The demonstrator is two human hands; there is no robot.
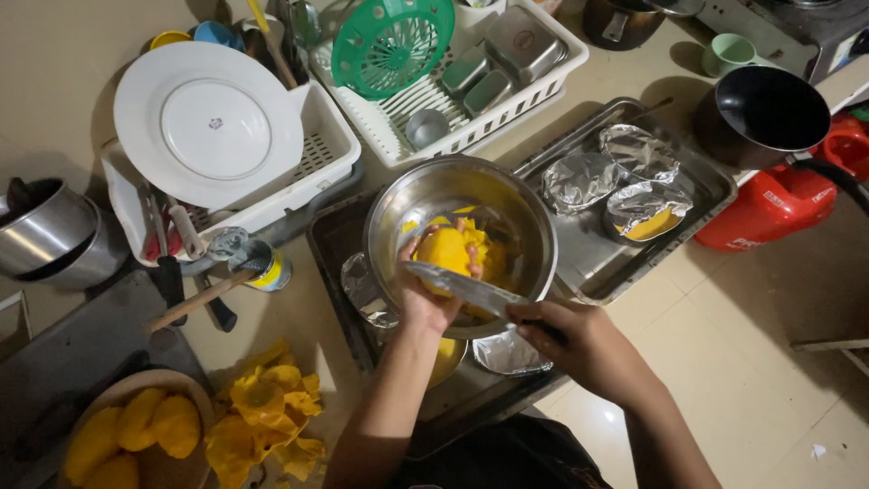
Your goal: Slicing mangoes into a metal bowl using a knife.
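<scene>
Over steel bowl | left hand grips mango | right hand grips knife

Red labelled canister right; yellow-labelled tin left

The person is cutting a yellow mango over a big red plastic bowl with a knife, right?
Not quite. The bowl is shiny metal, not red plastic. The head view shows the left hand holding the yellow mango over it and the right hand holding the knife.
</scene>
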